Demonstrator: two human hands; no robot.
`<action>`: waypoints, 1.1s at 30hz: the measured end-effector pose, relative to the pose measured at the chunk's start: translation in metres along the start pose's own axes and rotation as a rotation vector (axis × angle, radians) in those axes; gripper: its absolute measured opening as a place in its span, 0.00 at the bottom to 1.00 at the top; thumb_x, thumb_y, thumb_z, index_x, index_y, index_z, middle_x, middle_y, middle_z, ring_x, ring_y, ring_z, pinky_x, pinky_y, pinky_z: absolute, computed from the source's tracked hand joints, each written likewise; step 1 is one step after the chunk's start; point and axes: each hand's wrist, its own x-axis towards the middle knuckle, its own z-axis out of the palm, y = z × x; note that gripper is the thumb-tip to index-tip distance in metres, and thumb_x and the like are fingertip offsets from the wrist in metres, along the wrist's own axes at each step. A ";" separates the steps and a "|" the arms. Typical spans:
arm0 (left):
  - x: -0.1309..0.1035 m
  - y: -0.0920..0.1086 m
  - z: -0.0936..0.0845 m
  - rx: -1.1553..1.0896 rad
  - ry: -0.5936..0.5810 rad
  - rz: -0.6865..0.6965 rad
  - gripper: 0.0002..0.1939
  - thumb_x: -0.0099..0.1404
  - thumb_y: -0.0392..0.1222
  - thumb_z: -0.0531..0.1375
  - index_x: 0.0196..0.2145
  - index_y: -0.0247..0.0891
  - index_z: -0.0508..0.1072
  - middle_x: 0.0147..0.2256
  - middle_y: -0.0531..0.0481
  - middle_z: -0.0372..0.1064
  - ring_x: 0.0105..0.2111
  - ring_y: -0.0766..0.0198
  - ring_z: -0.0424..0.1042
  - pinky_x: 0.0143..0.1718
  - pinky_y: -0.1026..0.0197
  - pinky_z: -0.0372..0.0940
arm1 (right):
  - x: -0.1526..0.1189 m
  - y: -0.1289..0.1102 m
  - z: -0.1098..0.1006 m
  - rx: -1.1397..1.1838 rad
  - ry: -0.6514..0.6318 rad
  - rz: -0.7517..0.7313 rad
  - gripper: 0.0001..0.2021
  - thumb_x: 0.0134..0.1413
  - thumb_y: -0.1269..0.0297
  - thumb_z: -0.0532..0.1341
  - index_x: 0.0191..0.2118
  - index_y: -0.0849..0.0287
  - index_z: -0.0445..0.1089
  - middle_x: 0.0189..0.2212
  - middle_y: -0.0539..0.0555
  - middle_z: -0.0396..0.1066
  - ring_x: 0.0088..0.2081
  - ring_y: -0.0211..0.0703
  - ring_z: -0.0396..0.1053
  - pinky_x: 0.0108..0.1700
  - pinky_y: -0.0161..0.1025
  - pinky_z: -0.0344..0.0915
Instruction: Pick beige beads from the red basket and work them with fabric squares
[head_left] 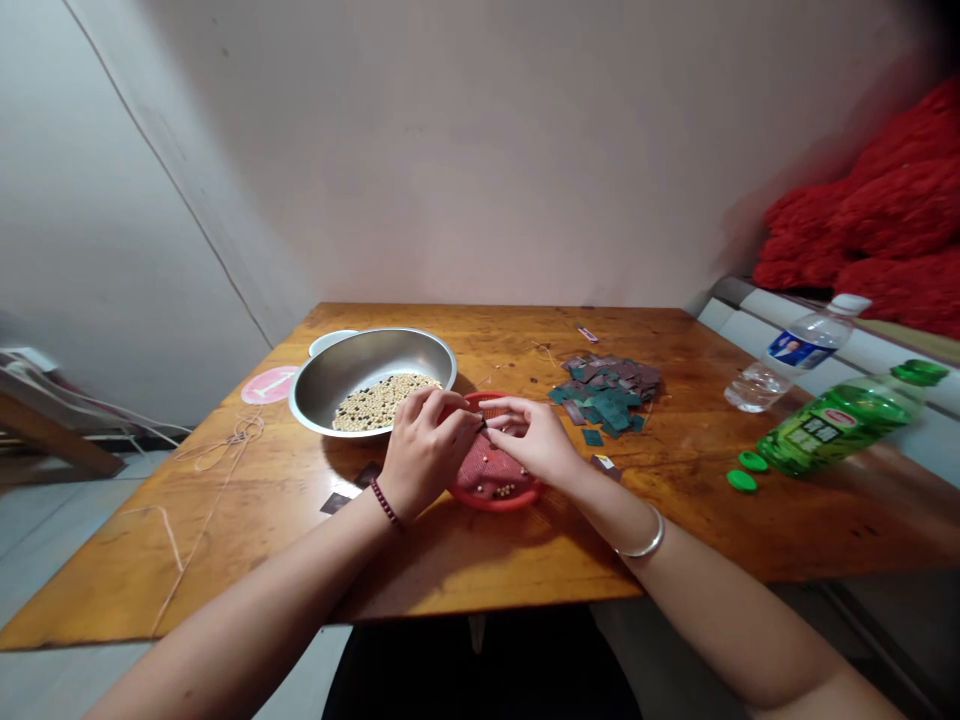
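Note:
Both hands meet above a red basket [496,503] that has a reddish mesh lining and a few small beads in it. My left hand [429,440] has its fingers pinched together at a tiny dark item, too small to name. From the other side, my right hand [536,440] pinches at the same dark item with thumb and fingertips. Just left of the basket stands a wide metal bowl [352,355] holding many pale and black beads [382,402]. Right of the basket lies a pile of dark green and brown square pieces [611,392].
A clear bottle [787,355] and a green bottle [844,425] stand tilted in view at the right, with green caps [742,481] nearby. Loose string [225,445] and a pink disc [268,386] lie at the left. Red material [870,220] is heaped at far right.

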 end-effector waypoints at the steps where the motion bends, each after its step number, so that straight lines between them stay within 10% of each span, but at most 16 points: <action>1: 0.000 0.000 0.000 0.001 0.005 0.005 0.04 0.62 0.42 0.58 0.34 0.43 0.73 0.40 0.50 0.68 0.43 0.60 0.62 0.48 0.53 0.57 | 0.000 -0.001 0.000 0.005 0.004 0.007 0.16 0.46 0.71 0.61 0.45 0.61 0.70 0.37 0.57 0.75 0.37 0.42 0.74 0.39 0.38 0.71; 33: -0.004 -0.004 0.000 0.054 0.043 0.051 0.05 0.60 0.41 0.60 0.36 0.46 0.73 0.39 0.51 0.69 0.44 0.58 0.62 0.48 0.52 0.57 | 0.001 0.003 0.003 -0.080 0.065 -0.016 0.09 0.45 0.69 0.62 0.36 0.63 0.72 0.33 0.57 0.75 0.34 0.41 0.74 0.39 0.38 0.70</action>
